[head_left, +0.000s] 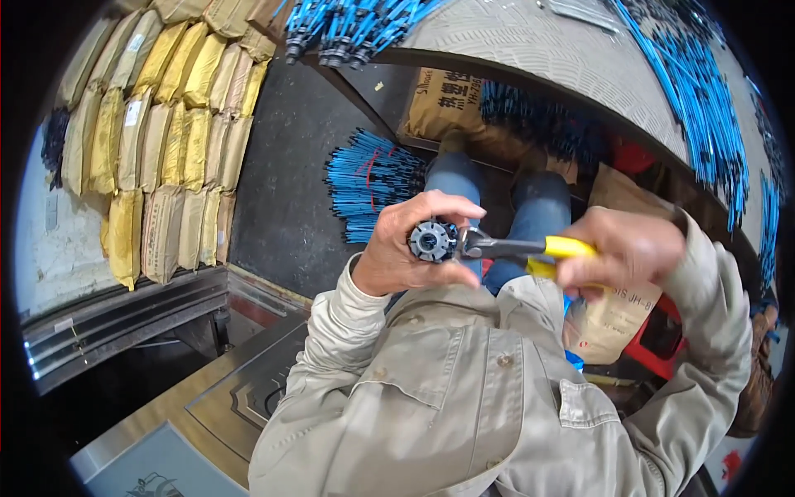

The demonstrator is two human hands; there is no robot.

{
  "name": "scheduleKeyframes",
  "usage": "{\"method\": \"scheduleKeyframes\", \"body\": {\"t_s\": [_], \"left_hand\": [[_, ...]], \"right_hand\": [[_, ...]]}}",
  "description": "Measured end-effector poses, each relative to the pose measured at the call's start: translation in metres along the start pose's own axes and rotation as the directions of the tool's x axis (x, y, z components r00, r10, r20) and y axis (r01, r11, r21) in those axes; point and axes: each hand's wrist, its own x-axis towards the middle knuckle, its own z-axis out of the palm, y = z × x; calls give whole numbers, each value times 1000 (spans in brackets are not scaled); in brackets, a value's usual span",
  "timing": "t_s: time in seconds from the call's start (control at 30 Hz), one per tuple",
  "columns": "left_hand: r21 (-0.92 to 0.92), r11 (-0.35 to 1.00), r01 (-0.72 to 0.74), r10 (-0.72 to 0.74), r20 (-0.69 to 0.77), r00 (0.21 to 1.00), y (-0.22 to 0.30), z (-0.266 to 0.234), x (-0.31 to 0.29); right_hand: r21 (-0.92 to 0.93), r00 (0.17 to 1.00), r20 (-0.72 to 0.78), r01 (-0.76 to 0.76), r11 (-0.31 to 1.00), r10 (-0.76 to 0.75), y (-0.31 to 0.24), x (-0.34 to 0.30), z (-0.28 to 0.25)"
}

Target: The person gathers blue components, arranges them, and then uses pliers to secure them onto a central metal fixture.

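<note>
My left hand (pixel 384 247) is curled around a round grey and black plastic part (pixel 429 241), its notched end facing up. In my right hand (pixel 623 247), blurred by motion, is a pair of yellow-handled pliers (pixel 505 248). The pliers' head reaches the right side of the part, beside my left fingertips. Whether the jaws are closed on anything there is too small to tell. Both hands are held in front of my body, above my lap.
Thin blue rods with black ends lie in a red-tied bundle (pixel 368 184) on the floor. More blue rods (pixel 704 108) cover parts of the worktable (pixel 530 41) ahead. Yellow and tan sacks (pixel 166 74) are stacked at the far left. A brown paper sack (pixel 617 327) stands on my right.
</note>
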Motion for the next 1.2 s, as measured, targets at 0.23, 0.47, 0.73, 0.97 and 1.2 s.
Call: {"method": "scheduleKeyframes", "body": {"t_s": [0.23, 0.47, 0.73, 0.97, 1.2], "left_hand": [[-183, 972, -150, 180, 162, 970, -11, -1, 12], [-133, 984, -117, 121, 23, 992, -17, 0, 8], [-147, 985, -90, 116, 186, 976, -11, -4, 12], [-186, 977, -101, 112, 53, 992, -22, -4, 7], [-181, 983, 2, 17, 105, 994, -14, -4, 9]], "right_hand": [[855, 994, 105, -79, 513, -21, 25, -8, 30], [-189, 957, -289, -20, 982, -37, -10, -14, 15], [654, 655, 726, -752, -83, -210, 50, -1, 1], [-120, 972, -216, 61, 991, -86, -5, -9, 0], [750, 908, 416, -372, 548, 47, 48, -5, -7]]}}
